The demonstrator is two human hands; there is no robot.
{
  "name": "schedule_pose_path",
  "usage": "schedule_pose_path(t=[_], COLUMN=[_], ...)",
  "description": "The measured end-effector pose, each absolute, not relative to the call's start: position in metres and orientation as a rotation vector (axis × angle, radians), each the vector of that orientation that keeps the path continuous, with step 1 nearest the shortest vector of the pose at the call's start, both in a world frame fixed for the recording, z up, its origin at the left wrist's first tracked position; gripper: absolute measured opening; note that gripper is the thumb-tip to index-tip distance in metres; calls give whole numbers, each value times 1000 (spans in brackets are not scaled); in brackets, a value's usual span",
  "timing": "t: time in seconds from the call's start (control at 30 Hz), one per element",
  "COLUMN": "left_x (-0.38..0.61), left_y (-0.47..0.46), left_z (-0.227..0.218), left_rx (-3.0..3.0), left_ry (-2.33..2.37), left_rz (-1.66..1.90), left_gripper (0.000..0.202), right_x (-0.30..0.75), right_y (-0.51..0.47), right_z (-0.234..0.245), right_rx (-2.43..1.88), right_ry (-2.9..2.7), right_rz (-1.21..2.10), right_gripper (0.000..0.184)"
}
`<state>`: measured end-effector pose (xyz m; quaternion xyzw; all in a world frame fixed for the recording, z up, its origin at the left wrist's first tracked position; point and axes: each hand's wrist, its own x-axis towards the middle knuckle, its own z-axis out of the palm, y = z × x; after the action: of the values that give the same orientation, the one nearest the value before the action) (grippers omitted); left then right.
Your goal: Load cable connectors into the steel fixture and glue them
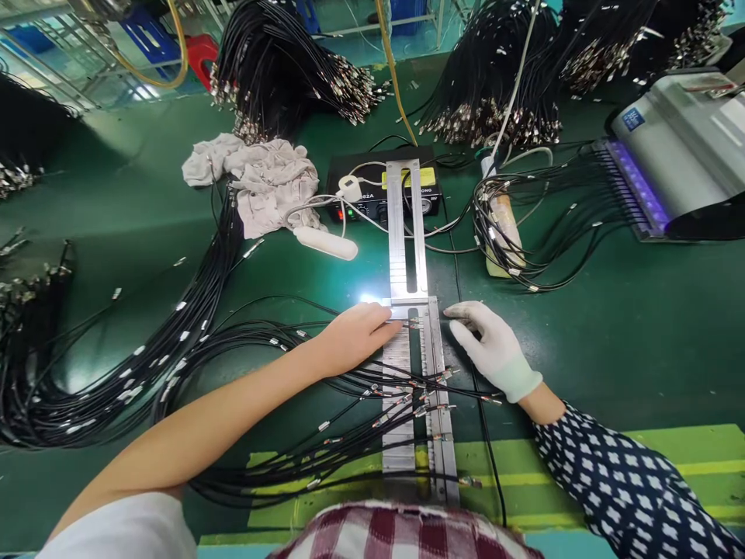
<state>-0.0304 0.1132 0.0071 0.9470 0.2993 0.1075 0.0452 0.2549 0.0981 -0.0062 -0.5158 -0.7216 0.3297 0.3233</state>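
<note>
My bare left hand [355, 338] lies at the upper part of a slotted metal fixture [397, 458], fingers together on a thin black cable. That cable's stripped end [414, 322] pokes out past the thumb, over the fixture's slot. My right hand [492, 345], in a white glove, hovers just right of the fixture's rail. Its thumb and forefinger are curved and slightly apart, with nothing visible between them. Several black cables [343, 423] with bare wire ends lie across the fixture below my left hand. A bright light shines beside my left fingertips.
Behind the fixture sits a black control box [355, 175] with a white rag [276, 186] to its left. A looped cable bundle [486, 213] runs toward a grey machine with a purple glow [680, 155]. Large cable bundles [279, 62] stand at the back; more cables [105, 396] spread left.
</note>
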Motion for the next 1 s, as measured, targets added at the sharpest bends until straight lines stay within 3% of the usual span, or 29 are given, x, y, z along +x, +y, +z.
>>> schedule_pose_path(t=[0.3,0.57,0.83,1.0], left_x=[-27,-37,-46,-34], left_y=[114,108,90,80], left_z=[4,-13,-7,13], left_rx=[2984,2670,2819,2626], left_ry=[890,948,1191,1051], left_rz=[362,570,470,358], left_gripper=[40,33,39,26], right_x=[255,255,255,258], right_y=[98,98,99,98], right_z=[-7,-5,-7,-13], right_rx=[-1349,-1354,-1358,-1300], right_ry=[-1915,-1925,-1914,-1937], right_rz=[854,847,850,835], right_gripper=[15,17,16,18])
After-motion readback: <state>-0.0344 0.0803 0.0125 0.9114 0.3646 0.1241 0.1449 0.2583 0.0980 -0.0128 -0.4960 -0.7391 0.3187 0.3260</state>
